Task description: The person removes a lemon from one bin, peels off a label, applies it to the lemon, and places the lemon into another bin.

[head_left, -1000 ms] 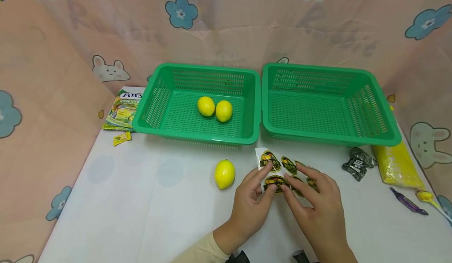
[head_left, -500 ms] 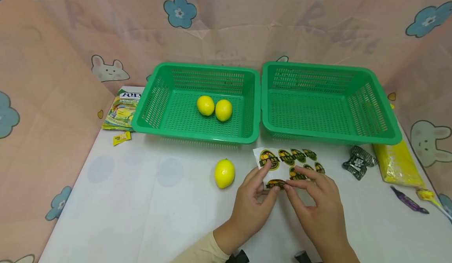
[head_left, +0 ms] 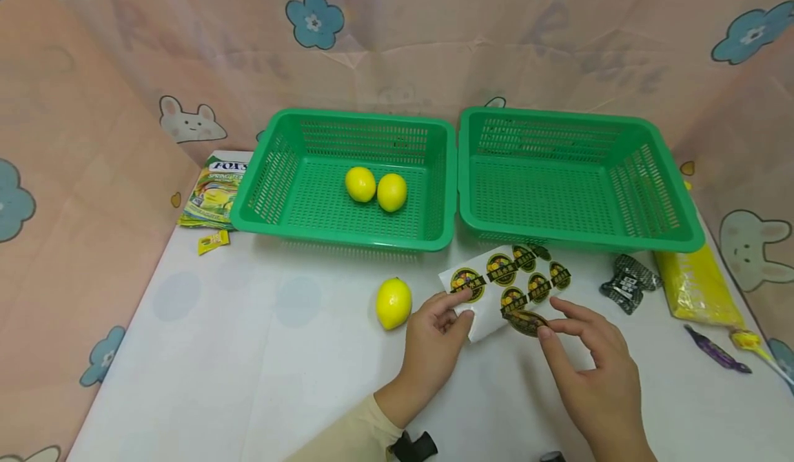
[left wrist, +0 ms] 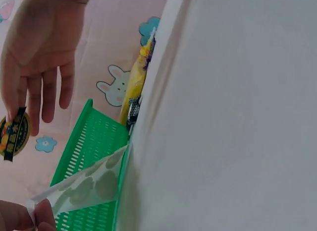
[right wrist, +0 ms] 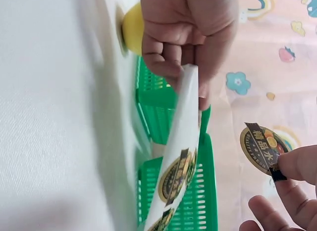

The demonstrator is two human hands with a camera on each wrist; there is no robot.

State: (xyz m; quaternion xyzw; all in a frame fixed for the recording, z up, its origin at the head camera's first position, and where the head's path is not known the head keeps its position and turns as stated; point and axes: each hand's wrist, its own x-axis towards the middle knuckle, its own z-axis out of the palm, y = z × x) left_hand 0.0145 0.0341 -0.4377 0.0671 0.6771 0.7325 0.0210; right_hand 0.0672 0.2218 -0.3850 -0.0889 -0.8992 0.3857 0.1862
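Note:
My left hand (head_left: 434, 341) pinches the near left corner of a white sticker sheet (head_left: 486, 317) printed with several black-and-gold oval labels. Between the thumb and index finger of my right hand (head_left: 592, 365) is a single sticker (head_left: 526, 322), off the backing; the right wrist view shows this sticker (right wrist: 265, 149) with a dark band, fruit picture and lettering. In the left wrist view the sheet (left wrist: 89, 186) is seen from its back. A yellow lemon (head_left: 393, 303) lies on the table just left of my left hand.
Two green baskets stand side by side at the back: the left basket (head_left: 341, 240) holds two lemons (head_left: 375, 187). A candy bag (head_left: 214, 189) and small yellow candy (head_left: 214, 242) lie left. At right are a black wrapper (head_left: 629, 284), yellow packet (head_left: 697, 286), purple candy (head_left: 716, 349) and lollipop (head_left: 747, 340).
My right hand has peeled a sticker off the sheet and drawn it away to the right. The sheet has tilted, its right end swinging up toward the baskets.

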